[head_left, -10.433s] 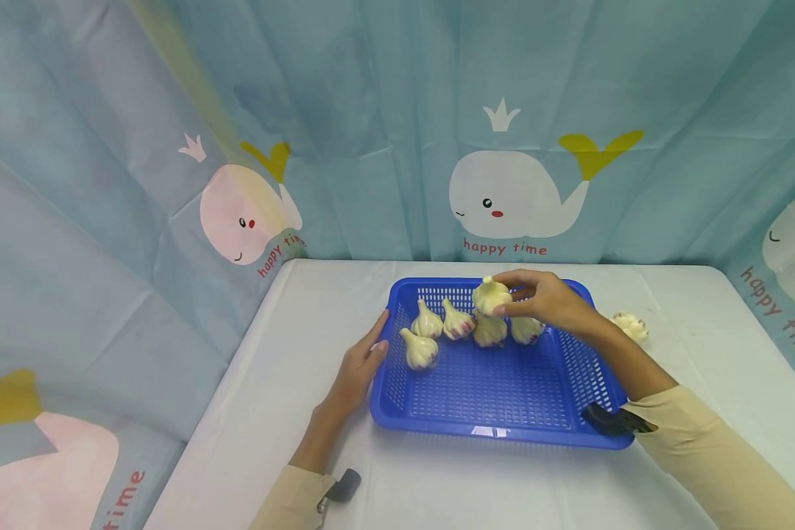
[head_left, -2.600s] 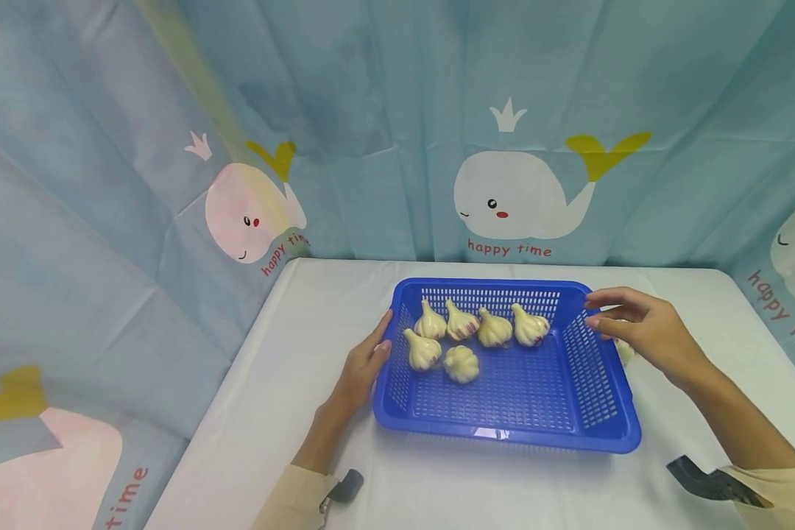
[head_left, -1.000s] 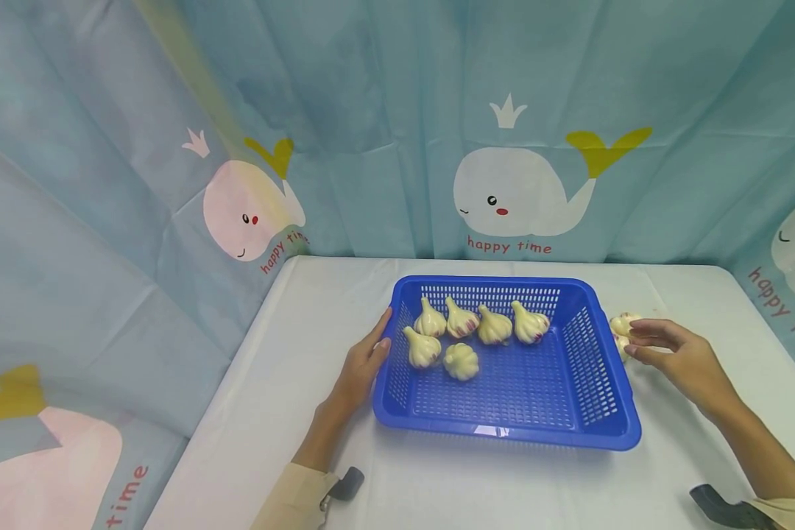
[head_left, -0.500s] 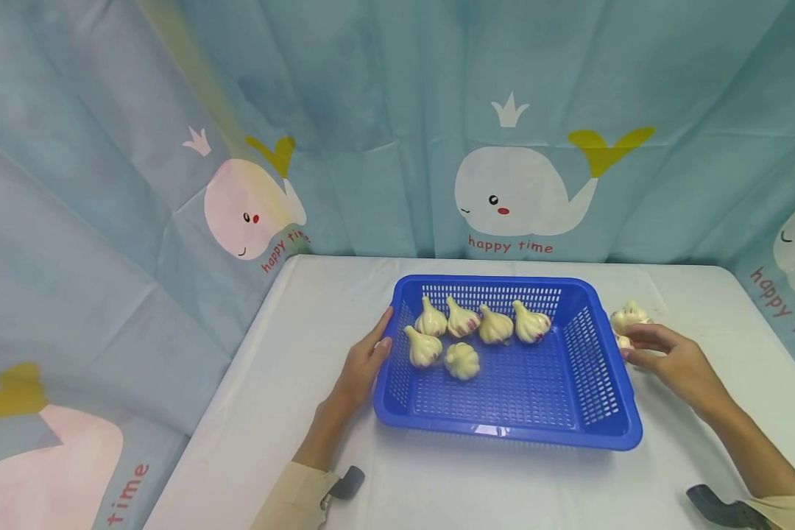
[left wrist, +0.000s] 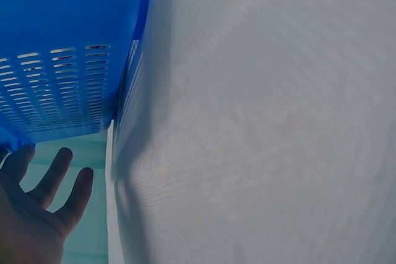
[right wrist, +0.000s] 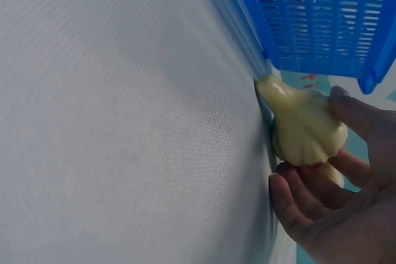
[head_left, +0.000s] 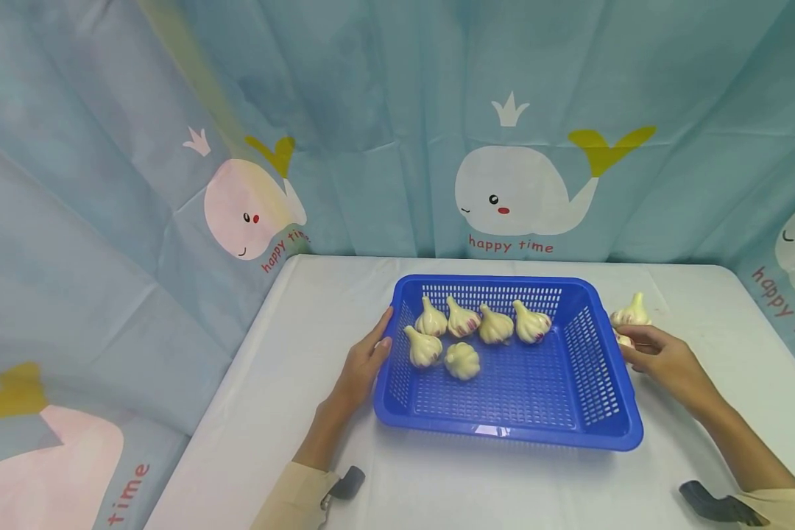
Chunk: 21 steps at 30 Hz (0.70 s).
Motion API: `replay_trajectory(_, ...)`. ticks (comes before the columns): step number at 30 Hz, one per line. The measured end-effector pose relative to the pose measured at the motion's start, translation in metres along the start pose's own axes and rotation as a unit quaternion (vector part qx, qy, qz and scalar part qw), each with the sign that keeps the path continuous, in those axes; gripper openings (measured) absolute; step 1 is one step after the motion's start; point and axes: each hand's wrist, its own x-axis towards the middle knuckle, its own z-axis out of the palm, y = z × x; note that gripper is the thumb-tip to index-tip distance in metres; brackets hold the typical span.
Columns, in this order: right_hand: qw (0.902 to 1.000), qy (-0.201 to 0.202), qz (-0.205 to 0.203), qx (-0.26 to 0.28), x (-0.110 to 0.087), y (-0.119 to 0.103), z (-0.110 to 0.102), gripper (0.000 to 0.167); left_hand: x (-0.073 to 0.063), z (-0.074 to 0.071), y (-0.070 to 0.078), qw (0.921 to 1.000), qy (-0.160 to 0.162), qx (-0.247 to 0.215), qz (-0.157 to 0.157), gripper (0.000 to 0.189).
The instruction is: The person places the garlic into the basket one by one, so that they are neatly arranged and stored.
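Note:
My right hand (head_left: pixel 665 368) is at a garlic bulb (head_left: pixel 625 340) just outside the basket's right wall. In the right wrist view thumb and fingers (right wrist: pixel 291 205) close on that garlic bulb (right wrist: pixel 309 125), whose stem lies near the white cloth. A second bulb (head_left: pixel 631 313) stands behind it, stem up. My left hand (head_left: pixel 361 368) rests along the left rim of the blue basket (head_left: pixel 503 430). Its fingers are spread and fairly straight in the left wrist view, one fingertip at the rim (left wrist: pixel 68 133). Inside the basket lie several garlic bulbs (head_left: pixel 460 361), most in a row along the back.
The table (head_left: pixel 291 316) is covered in white cloth. A blue curtain (head_left: pixel 384 184) with whale prints hangs behind and at both sides. The basket's raised right wall (head_left: pixel 592 368) stands between the right hand and the bulbs inside.
The bulb earlier held over the basket now lies in it. The right hand has moved out right and closed on the nearer outside bulb; the farther one has turned stem up. Left hand unchanged.

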Motion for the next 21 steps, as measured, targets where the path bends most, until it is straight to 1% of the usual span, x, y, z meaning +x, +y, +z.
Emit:
replay_trajectory(11, 0.9999, -0.001, 0.008, -0.01, 0.0022, 0.0023, -0.0009, 0.069, 0.0006, 0.001, -0.0016, 1.0, -0.001, 0.0, 0.0, 0.055)
replay_trajectory(17, 0.9999, 0.002, 0.01, -0.009, -0.0001, 0.0039, -0.0006, 0.068, 0.0005, 0.001, -0.001, 1.0, 0.0, 0.004, -0.002, 0.055)
replay_trajectory(21, 0.9999, 0.005, 0.012, -0.008, -0.0028, 0.0034, -0.0034, 0.07, 0.0001, 0.0008, -0.0004, 1.0, 0.001, 0.004, 0.0, 0.055)
